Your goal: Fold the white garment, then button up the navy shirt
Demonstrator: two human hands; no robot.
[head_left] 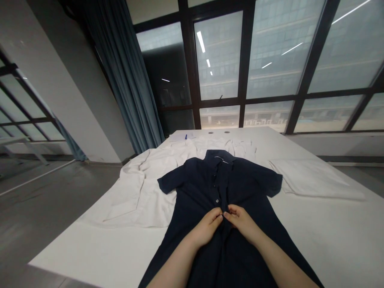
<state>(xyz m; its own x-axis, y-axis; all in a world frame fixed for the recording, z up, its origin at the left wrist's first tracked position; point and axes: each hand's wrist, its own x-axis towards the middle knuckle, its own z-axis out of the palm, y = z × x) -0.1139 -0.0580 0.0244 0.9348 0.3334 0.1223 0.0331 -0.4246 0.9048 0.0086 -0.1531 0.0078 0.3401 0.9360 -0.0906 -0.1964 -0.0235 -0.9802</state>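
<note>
Pinching placket (224, 202) of navy shirt dress (240, 180), left hand (206, 229) and right hand (241, 222) curled nearly shut on edges; risk: fabric slipping free if pinch loosens.

Buttons beneath hands (207, 229) (242, 222) hidden; navy shirt dress (220, 180) hem cut off by bottom edge.

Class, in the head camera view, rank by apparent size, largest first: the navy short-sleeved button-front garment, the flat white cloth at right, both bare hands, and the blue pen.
1. Navy short-sleeved button-front garment
2. Flat white cloth
3. Left hand, right hand: too alike to rank
4. Blue pen
</note>
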